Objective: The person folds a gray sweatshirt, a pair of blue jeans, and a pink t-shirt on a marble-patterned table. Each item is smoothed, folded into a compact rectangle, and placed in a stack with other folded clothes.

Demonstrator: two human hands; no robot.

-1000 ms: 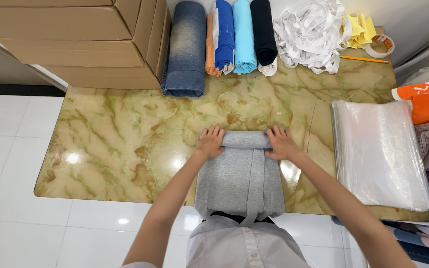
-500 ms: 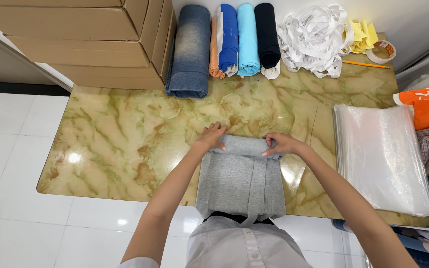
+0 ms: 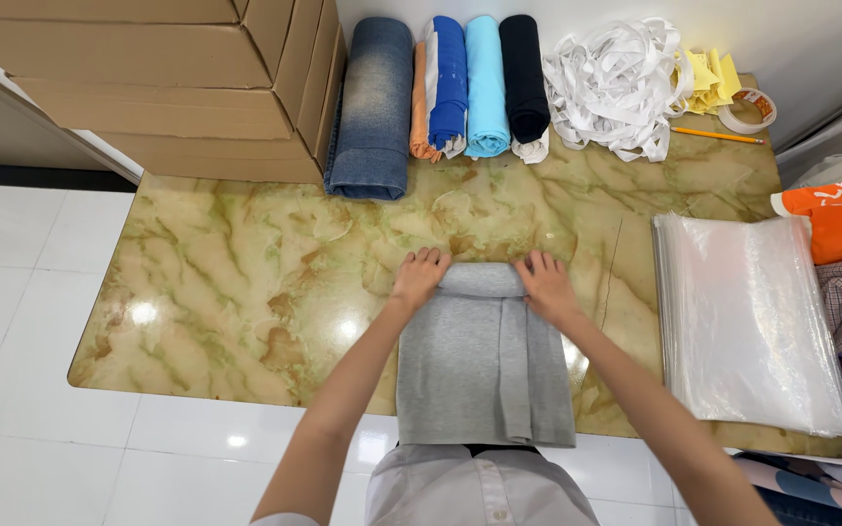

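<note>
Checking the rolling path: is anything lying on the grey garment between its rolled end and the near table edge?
Nothing visible does. Left hand and right hand sit on the rolled end of the grey knit garment, whose flat part lies bare.

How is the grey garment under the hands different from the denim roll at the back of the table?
The grey garment is rolled only at its far end, the rest lying flat; the denim roll is rolled up whole. The grey garment is plain light grey knit, the denim roll faded blue. The left hand and right hand press on the grey garment, while the denim roll lies untouched beside boxes. Both rest on the marble table.
</note>
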